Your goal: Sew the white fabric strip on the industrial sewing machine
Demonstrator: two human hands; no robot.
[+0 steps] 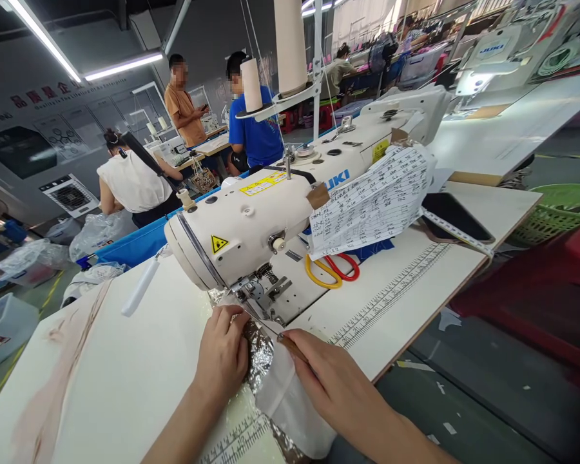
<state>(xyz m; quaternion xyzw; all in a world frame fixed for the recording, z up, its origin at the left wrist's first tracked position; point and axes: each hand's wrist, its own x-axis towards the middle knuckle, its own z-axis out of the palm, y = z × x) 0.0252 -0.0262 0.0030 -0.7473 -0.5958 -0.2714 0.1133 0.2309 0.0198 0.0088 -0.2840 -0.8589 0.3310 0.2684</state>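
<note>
White fabric (294, 399) lies across crinkled silvery film (261, 354) on the surface (145, 367), running from near the needle area of the JUKI sewing machine (251, 219) toward the near edge. Left hand (223, 348): fingers bent, close together, resting beside the needle area; cannot tell whether they pinch any cloth. Right hand (326, 370): clamped on a slim tool (294, 348), kind unclear. Risks, my judgement: a slip of the tool could snag the thin cloth; fingertips so near the needle could be hurt if the machine started; slack cloth could pucker if fed unevenly
</note>
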